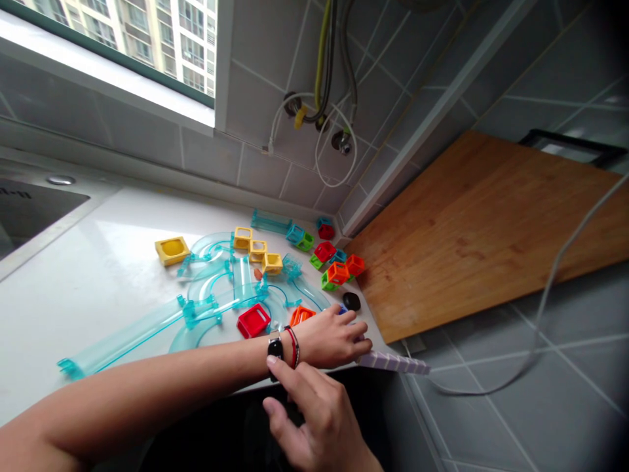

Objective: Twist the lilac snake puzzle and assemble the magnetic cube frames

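Observation:
My left hand (337, 335) reaches across the counter, palm down, fingers curled at the end of a row of lavender blocks (396, 362). That row juts out past the counter edge. A small blue piece (343, 309) is partly hidden under the fingers. Close to my left wrist are an orange block frame (301, 316) and a red block frame (253, 320). My right hand (319, 416) is nearer to me, thumb and index finger apart and nothing in it. Its index fingertip touches the black watch (275, 349) on my left wrist.
Clear teal track pieces (132, 333) spread over the white counter (122, 226). Yellow block frames (258, 250), a yellow square piece (171, 250), several coloured cubes (337, 272) and a black oval object (351, 301) lie around. A wooden board (472, 229) and a white cable (540, 308) are at right.

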Demonstrator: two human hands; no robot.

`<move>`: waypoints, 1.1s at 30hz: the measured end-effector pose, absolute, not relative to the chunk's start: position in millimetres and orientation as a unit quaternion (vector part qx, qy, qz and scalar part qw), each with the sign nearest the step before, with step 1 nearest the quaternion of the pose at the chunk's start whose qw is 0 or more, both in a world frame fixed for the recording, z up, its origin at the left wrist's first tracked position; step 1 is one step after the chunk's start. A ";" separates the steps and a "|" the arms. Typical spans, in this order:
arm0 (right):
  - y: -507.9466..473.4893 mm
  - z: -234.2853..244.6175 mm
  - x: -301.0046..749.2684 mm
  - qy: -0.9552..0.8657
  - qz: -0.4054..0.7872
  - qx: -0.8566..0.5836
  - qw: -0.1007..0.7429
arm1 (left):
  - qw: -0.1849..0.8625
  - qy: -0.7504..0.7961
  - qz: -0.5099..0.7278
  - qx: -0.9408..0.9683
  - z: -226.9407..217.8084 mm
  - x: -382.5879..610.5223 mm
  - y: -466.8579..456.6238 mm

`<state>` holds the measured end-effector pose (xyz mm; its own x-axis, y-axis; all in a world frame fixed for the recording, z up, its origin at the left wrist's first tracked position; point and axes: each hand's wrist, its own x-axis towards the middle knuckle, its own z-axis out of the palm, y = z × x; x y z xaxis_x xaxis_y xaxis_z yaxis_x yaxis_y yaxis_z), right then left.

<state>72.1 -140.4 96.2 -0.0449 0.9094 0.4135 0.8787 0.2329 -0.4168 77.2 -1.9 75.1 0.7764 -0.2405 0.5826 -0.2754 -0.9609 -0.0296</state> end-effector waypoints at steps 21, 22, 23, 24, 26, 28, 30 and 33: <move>-192.9 76.2 123.7 -0.455 0.153 -0.748 0.458 | 0.140 -0.065 0.243 0.958 98.2 72.9 3.5; -199.1 76.2 132.4 -0.402 0.178 -0.757 0.483 | 0.174 -0.062 0.235 0.954 102.0 71.8 4.6; -204.1 77.4 140.2 -0.349 0.203 -0.755 0.517 | 0.210 -0.061 0.226 0.949 105.4 70.6 5.5; -207.6 80.0 147.0 -0.302 0.224 -0.741 0.556 | 0.248 -0.058 0.219 0.942 108.4 69.5 6.0; -210.5 88.2 156.8 -0.240 0.256 -0.691 0.633 | 0.323 -0.056 0.204 0.923 112.7 67.9 5.9; -208.8 98.0 161.8 -0.216 0.271 -0.640 0.685 | 0.397 -0.067 0.183 0.897 115.3 67.1 4.3; -205.3 106.4 163.3 -0.213 0.279 -0.612 0.709 | 0.469 -0.093 0.153 0.865 117.5 66.3 2.1; -201.6 113.6 162.4 -0.208 0.282 -0.598 0.720 | 0.559 -0.121 0.094 0.815 122.5 64.1 0.4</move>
<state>162.4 -201.6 113.6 0.7538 0.6560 -0.0379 -0.1579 0.1248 -0.9795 64.1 0.4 122.5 0.9530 -0.0932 0.2883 -0.3025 -0.3456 0.8883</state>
